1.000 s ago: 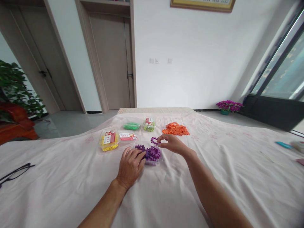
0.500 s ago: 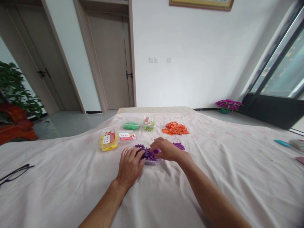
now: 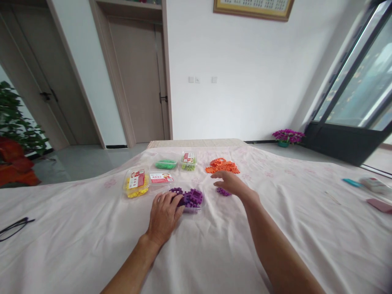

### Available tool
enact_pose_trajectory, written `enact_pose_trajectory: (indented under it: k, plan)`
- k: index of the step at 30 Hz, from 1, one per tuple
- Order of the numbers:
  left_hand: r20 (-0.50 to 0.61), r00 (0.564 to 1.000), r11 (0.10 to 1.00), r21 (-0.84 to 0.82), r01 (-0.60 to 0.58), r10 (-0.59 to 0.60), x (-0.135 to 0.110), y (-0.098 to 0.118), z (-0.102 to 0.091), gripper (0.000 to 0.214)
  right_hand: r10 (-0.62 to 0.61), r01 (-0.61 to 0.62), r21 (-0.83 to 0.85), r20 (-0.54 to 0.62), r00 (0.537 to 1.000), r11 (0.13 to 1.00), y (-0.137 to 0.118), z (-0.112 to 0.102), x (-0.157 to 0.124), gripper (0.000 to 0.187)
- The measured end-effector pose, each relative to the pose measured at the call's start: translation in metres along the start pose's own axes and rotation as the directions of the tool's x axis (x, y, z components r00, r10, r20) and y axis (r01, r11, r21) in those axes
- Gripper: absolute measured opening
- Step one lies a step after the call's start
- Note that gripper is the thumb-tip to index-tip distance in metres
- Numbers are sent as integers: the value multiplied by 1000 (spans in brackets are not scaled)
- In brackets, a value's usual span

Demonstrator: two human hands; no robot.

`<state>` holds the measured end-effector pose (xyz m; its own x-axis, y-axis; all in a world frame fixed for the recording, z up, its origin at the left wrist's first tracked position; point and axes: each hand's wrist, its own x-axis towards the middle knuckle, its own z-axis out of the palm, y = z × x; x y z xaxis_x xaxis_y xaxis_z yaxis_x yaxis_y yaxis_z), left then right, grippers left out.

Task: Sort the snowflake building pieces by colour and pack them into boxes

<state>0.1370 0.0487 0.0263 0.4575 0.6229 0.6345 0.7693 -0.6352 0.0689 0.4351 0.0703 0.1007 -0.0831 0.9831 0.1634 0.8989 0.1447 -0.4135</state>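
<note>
A clear plastic box (image 3: 192, 210) stands in front of me, filled with purple toothed plastic building pieces (image 3: 194, 197). My left hand (image 3: 165, 211) is closed over the box's left end, its curled fingers resting against the rim and the pieces there; part of the box is hidden beneath it. To the right, my right hand (image 3: 230, 183) hovers with its fingers apart and nothing visible in them. Just below that hand, a few loose purple pieces (image 3: 224, 192) lie on the cloth, partly covered by it. Orange toothed pieces (image 3: 223, 165) lie in a heap beyond.
Left of the purple box stand a box of yellow pieces (image 3: 136, 185) and a labelled clear lid (image 3: 161, 178). Farther back are an open box of green pieces (image 3: 165, 163) and a lime-green one (image 3: 188, 162). Glasses (image 3: 15, 228) lie far left; a blue object (image 3: 352, 182) lies right.
My right hand has lifted out of the purple box and moved right, its fingers opening. My left hand stays at the box's left end. The view has shifted slightly.
</note>
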Motion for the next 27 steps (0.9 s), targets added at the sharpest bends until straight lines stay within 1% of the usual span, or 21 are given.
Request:
enact_pose_trajectory:
  k: [1, 3, 5, 8, 10, 11, 14, 16, 18, 20, 22, 23, 25, 27]
  plan:
    - [-7, 1000, 1000, -2, -5, 5, 0, 0, 2, 31, 104, -103, -72, 16, 994, 992, 9, -2, -1, 36]
    - [-16, 1000, 1000, -9, -5, 5, 0, -1, 5, 32, 278, -262, -206, 53, 959, 943, 25, -3, -3, 44]
    - [-18, 1000, 1000, -17, 0, 0, 0, -1, 7, 32, 384, -342, -299, 91, 919, 891, 34, 0, -4, 51]
    - [-21, 1000, 1000, -30, 7, -7, 0, -1, 10, 32, 447, -374, -370, 134, 884, 851, 39, 8, -4, 51]
    - [-27, 1000, 999, -44, 6, -7, -1, -1, 11, 33, 459, -382, -387, 125, 880, 839, 40, 12, -4, 47]
    - [-33, 999, 999, -52, 3, -5, -1, -1, 11, 34, 452, -381, -385, 110, 885, 841, 41, 13, -3, 44]
    - [-71, 997, 998, -70, -1, -4, -2, -2, 10, 38, 408, -374, -333, 35, 912, 865, 40, 10, -2, 34]
    - [-109, 994, 997, -75, 7, -15, -2, -2, 9, 38, 340, -328, -247, 7, 941, 912, 34, 6, -1, 31]
    - [-136, 990, 997, -79, 18, -29, -2, -2, 8, 35, 217, -214, -111, 17, 976, 970, 22, 3, -1, 36]
    - [-139, 990, 996, -86, 28, -40, -2, -2, 7, 31, 57, -59, 45, 47, 997, 997, 6, 3, -1, 44]
    - [-125, 991, 995, -92, 39, -50, -2, -1, 7, 28, -82, 70, 158, 67, 994, 985, -10, 7, -1, 52]
    - [-119, 991, 995, -93, 45, -56, -1, -1, 7, 27, -136, 120, 189, 74, 988, 975, -17, 11, -1, 56]
    - [-109, 992, 994, -95, 51, -62, -1, -1, 6, 27, -217, 197, 197, 86, 972, 960, -26, 18, 0, 63]
    - [-98, 993, 994, -94, 52, -61, -1, 0, 6, 28, -263, 246, 153, 97, 960, 957, -31, 26, 2, 68]
